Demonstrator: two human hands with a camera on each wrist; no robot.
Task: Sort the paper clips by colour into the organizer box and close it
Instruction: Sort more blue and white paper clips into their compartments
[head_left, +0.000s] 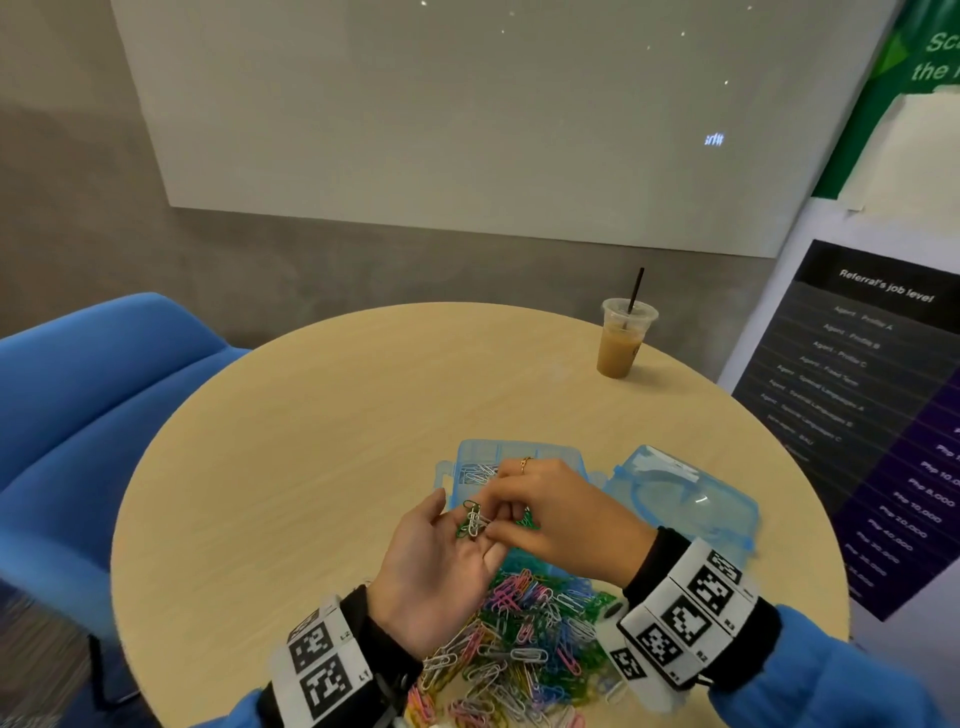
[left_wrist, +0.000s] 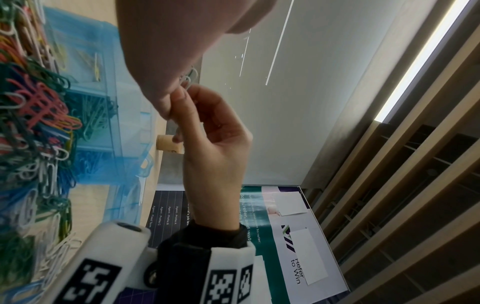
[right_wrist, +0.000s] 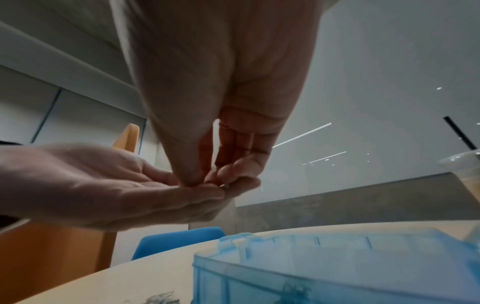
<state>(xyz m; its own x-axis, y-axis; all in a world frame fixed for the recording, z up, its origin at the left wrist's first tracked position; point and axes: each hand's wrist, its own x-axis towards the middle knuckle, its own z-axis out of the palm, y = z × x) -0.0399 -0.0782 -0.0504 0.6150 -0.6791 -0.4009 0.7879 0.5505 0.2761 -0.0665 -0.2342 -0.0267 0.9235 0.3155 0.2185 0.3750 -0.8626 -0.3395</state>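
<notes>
Heap of mixed paper clips (head_left: 519, 644) lay at the bottom centre of the head view, nearest the camera, on the round table (head_left: 291, 415), partly under both wrists. Colours noted: pink, green, blue, white, yellow.

Just above the heap, at centre frame, the left hand (head_left: 441, 566) was held palm up, fingers relaxed and slightly cupped, carrying a small tangle of green and white clips (head_left: 474, 519). The right hand (head_left: 561, 514) reached over it, thumb and fingertips pressed together on that tangle; which clip was pinched could not be told.

Organizer box (head_left: 467, 467) sat open behind the hands, white clips in its upper left compartment, green ones showing beside the right hand. Its lid (head_left: 685, 499) lay hinged back toward the right of frame.

Risks, as judged:
- Clips in the palm looked interlocked. Pulling one could drag a second colour along and land it in the wrong compartment.
- The open palm had no grip; a tilt would spill clips back onto the heap or into the box unsorted.
- Iced drink cup (head_left: 623, 338) stood well apart at upper right; low hazard.
</notes>
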